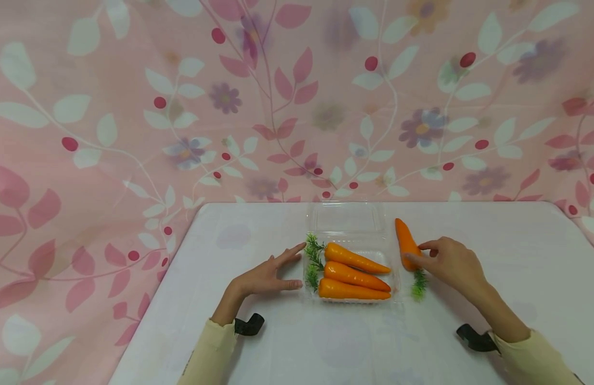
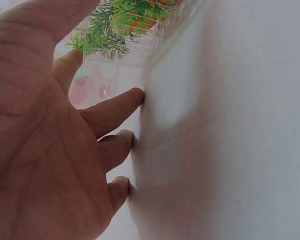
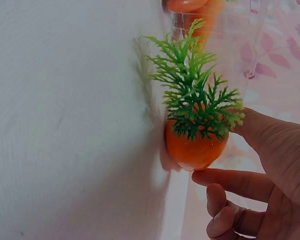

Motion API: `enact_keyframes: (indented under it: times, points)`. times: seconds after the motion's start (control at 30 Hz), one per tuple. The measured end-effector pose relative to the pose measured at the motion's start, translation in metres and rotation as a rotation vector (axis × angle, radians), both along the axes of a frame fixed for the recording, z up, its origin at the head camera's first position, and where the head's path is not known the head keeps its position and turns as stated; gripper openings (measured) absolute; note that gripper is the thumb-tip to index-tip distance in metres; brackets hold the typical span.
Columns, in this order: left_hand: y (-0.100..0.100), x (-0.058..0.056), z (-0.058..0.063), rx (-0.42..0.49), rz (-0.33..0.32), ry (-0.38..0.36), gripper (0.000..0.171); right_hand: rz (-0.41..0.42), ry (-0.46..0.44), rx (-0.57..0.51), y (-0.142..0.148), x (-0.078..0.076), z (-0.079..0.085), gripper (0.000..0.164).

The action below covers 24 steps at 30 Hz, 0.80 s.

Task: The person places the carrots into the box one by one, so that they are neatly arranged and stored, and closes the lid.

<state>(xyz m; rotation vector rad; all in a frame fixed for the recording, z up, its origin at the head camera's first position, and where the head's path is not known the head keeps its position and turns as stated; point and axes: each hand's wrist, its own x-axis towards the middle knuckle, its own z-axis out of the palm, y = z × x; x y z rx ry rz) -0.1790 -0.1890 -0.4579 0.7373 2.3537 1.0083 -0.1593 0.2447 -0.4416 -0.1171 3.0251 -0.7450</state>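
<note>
A clear plastic container (image 1: 397,278) lies with its lid (image 1: 347,218) folded back. Inside it three toy carrots, among them a top carrot (image 1: 352,258), lie side by side with green leaves (image 1: 312,267) toward the left. My left hand (image 1: 265,278) is at the container's left side, fingers spread; in the left wrist view several fingertips touch the tabletop. To the right of the container another carrot (image 1: 405,238) lies on the table, its leaves (image 3: 195,95) toward me. Thumb and index finger of my right hand (image 1: 453,264) pinch it near its leafy end.
The white-covered table (image 1: 287,347) ends at the back against a pink floral cloth (image 1: 297,107). Black wrist mounts sit on both wrists, the left mount (image 1: 250,324) and the right mount (image 1: 475,338).
</note>
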Motion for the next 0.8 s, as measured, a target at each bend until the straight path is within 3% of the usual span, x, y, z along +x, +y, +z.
enact_keyframes:
  times: [0.8]
  points:
    - [0.0, 0.0, -0.001, -0.004, -0.002, 0.013, 0.088, 0.008, -0.09, -0.017, 0.031, 0.0, 0.007, 0.068]
